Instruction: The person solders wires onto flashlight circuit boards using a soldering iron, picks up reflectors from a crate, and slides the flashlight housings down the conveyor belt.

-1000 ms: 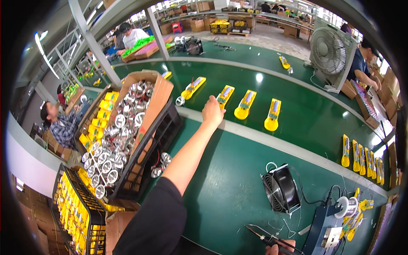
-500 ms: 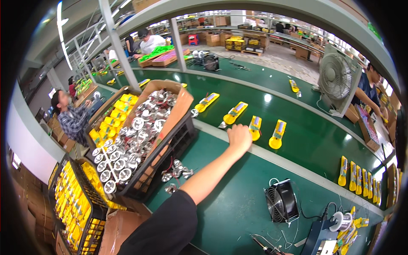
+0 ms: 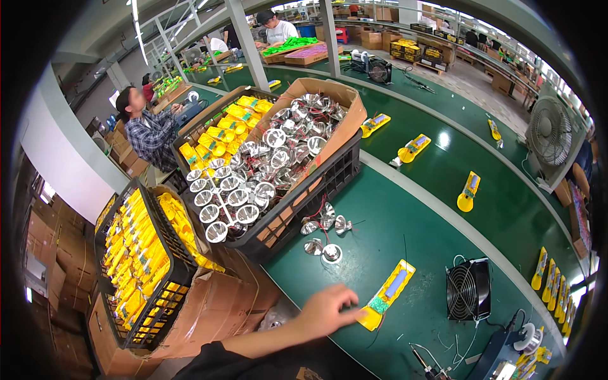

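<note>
A yellow flashlight-shaped plastic shell [image 3: 400,282] lies on the green bench, with a purple-blue battery cell [image 3: 396,283] and a small green circuit board [image 3: 379,304] inside. My left hand [image 3: 326,310] is at its rounded near end. The fingers are bent, with a gap between them and the thumb, whose tip is at the shell's edge. Beyond the hand are several loose silver reflectors [image 3: 327,216] with red wires. A soldering iron [image 3: 428,362] shows at the bottom edge. My right hand is out of view.
A black crate [image 3: 304,212] holds reflectors and yellow shells; another crate [image 3: 166,297] is packed with yellow parts. A small black fan [image 3: 468,289] and a solder spool [image 3: 529,339] stand right. More shells lie on the green conveyor belt [image 3: 437,174]. Co-workers sit farther off.
My left hand has come back from the belt to the near bench. A yellow shell that was by it on the belt now lies on the bench. The view has shifted.
</note>
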Available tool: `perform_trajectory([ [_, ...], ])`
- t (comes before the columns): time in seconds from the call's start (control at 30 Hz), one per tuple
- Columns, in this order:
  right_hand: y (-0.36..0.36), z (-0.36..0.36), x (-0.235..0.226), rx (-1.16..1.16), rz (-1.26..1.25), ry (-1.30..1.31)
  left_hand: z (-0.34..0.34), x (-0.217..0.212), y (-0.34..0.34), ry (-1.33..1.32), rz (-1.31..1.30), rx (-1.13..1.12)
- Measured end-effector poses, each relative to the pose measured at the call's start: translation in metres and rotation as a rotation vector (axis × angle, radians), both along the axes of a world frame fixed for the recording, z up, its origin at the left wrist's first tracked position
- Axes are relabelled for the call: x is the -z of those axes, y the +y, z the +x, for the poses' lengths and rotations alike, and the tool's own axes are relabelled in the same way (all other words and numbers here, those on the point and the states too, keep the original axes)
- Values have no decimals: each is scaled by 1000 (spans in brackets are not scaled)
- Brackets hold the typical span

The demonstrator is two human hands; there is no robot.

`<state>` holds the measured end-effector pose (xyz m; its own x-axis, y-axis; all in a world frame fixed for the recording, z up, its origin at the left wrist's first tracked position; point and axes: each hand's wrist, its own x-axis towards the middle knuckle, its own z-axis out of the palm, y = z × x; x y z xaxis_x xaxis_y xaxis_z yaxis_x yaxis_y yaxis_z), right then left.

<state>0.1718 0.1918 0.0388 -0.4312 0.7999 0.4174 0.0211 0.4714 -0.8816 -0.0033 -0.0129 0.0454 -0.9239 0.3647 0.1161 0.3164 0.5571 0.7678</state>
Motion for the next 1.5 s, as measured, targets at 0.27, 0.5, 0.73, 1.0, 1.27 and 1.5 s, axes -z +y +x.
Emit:
perform_trajectory([
  [0.27, -10, -9, -10, -21, -169, -4, -153, 9, -20, 326, -21, 127],
  [0.5, 21, -11, 6, -39, -92, 108, -129, -5, -3, 150, 230, 206],
  [0.73, 26, -30, 5, -99, -89, 129, 2, -1, 3, -272, 355, -11],
  [1.0, 28, -37, 10, -188, -163, 115, 27, 19, 20, -244, 356, -74],
  [1.27, -11, -77, -6, -321, -195, 21, 17, 18, 22, -372, 296, -63],
  [1.5, -12, -75, 18, -393, -151, -43, 11, 16, 24, -427, 264, -57],
])
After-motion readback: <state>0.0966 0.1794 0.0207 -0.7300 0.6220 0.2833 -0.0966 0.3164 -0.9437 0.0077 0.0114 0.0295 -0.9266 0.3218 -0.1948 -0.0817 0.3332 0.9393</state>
